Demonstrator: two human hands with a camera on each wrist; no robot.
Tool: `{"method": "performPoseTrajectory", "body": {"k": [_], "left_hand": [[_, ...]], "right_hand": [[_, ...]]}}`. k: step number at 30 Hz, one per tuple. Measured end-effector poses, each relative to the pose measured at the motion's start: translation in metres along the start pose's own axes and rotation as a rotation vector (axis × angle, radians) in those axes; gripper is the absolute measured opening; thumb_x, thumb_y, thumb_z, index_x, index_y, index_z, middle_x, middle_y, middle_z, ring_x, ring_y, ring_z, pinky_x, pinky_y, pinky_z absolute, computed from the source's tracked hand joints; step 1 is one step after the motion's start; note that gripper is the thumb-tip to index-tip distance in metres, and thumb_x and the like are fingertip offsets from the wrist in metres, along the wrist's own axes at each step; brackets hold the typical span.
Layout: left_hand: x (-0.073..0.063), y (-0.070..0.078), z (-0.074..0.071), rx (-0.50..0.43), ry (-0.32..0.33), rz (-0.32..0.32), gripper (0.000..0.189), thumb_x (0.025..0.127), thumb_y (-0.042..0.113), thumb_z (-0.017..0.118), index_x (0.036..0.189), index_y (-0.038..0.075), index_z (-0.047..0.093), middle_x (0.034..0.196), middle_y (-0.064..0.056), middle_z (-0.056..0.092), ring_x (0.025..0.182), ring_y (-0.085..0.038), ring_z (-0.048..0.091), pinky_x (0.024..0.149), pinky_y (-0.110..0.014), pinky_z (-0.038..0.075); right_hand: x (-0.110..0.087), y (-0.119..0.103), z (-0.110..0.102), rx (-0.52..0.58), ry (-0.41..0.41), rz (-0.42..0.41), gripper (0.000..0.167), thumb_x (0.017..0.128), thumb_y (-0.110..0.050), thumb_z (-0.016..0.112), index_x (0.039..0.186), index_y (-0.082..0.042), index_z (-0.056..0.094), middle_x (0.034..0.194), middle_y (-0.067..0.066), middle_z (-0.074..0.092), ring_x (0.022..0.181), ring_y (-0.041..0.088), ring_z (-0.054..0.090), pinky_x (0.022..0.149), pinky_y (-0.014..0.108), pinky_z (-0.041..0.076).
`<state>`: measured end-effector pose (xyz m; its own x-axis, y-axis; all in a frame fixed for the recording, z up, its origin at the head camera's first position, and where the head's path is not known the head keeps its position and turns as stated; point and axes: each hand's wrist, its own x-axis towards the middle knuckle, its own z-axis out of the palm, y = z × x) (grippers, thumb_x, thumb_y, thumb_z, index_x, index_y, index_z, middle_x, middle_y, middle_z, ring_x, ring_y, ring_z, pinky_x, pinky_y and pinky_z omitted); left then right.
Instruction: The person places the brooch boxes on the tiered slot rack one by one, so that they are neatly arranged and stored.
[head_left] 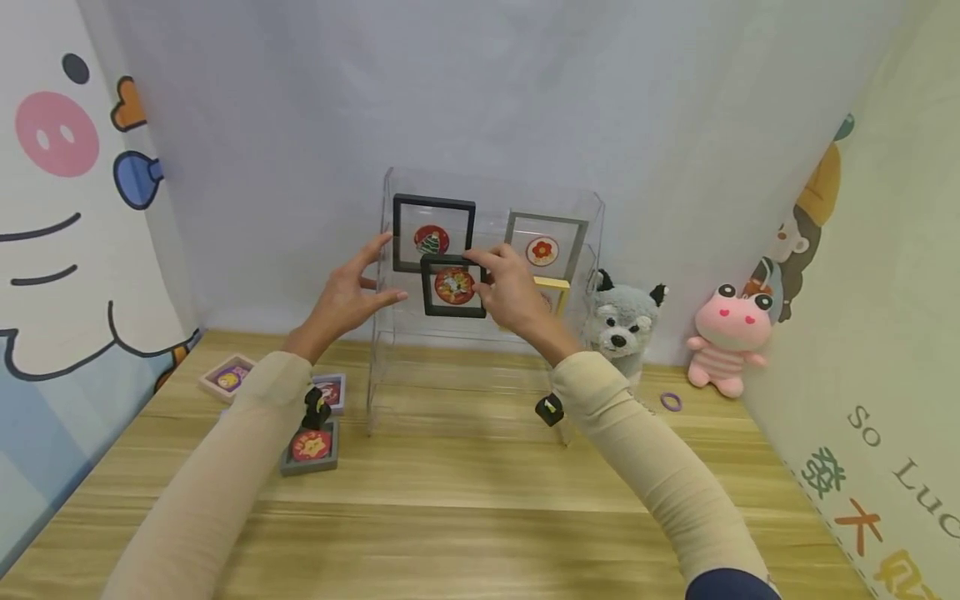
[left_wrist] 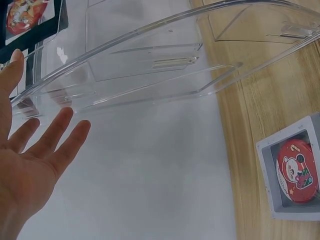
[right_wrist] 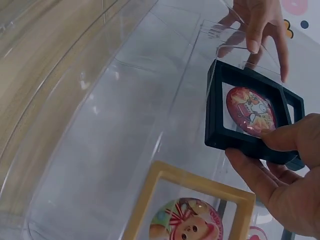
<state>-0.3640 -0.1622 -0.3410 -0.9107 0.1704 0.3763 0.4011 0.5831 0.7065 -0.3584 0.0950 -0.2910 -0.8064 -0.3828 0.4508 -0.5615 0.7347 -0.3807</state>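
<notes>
A clear acrylic tiered stand (head_left: 465, 400) stands on the wooden table. My right hand (head_left: 513, 292) pinches a small black frame (head_left: 454, 312) by its right side, with the thumb over its front. A round red-orange badge (right_wrist: 250, 111) shows inside this frame. My left hand (head_left: 345, 292) is at the stand's left side panel, fingers extended and spread; whether they touch it I cannot tell. Behind, on the upper tier, are a larger black frame (head_left: 433, 200) with a Christmas-tree badge and a grey frame (head_left: 547, 217) with a red-flower badge. A yellow frame (right_wrist: 142, 200), partly hidden by my right hand in the head view, is lower right.
Left of the stand lie several framed badges, among them a dark grey frame (head_left: 309, 467) and a pink frame (head_left: 210, 383). To the right are a grey husky plush (head_left: 626, 321), a pink plush (head_left: 731, 333) and a purple ring (head_left: 671, 402). A white curtain (head_left: 487, 92) hangs behind.
</notes>
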Motion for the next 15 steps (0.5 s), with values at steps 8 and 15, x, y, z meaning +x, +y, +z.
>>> {"method": "performPoseTrajectory", "body": {"k": [8, 15], "left_hand": [[0.001, 0.001, 0.0, -0.007, 0.007, 0.019, 0.09, 0.091, 0.027, 0.075, 0.16, 0.036, 0.018, 0.163, -0.016, 0.029, 0.119, -0.047, 0.061, 0.089, -0.06, 0.054], [0.0, -0.001, 0.001, -0.009, 0.013, 0.018, 0.09, 0.091, 0.026, 0.075, 0.16, 0.036, 0.018, 0.163, -0.017, 0.029, 0.119, -0.048, 0.06, 0.088, -0.06, 0.055]], "right_hand": [[0.003, -0.001, 0.015, 0.007, 0.001, 0.004, 0.047, 0.093, 0.001, 0.064, 0.139, -0.011, 0.06, 0.12, 0.017, 0.056, 0.095, 0.026, 0.058, 0.079, 0.037, 0.052], [0.001, -0.003, 0.029, 0.023, 0.003, 0.007, 0.047, 0.094, 0.0, 0.065, 0.139, -0.012, 0.06, 0.12, 0.017, 0.057, 0.099, 0.028, 0.061, 0.081, 0.038, 0.054]]}}
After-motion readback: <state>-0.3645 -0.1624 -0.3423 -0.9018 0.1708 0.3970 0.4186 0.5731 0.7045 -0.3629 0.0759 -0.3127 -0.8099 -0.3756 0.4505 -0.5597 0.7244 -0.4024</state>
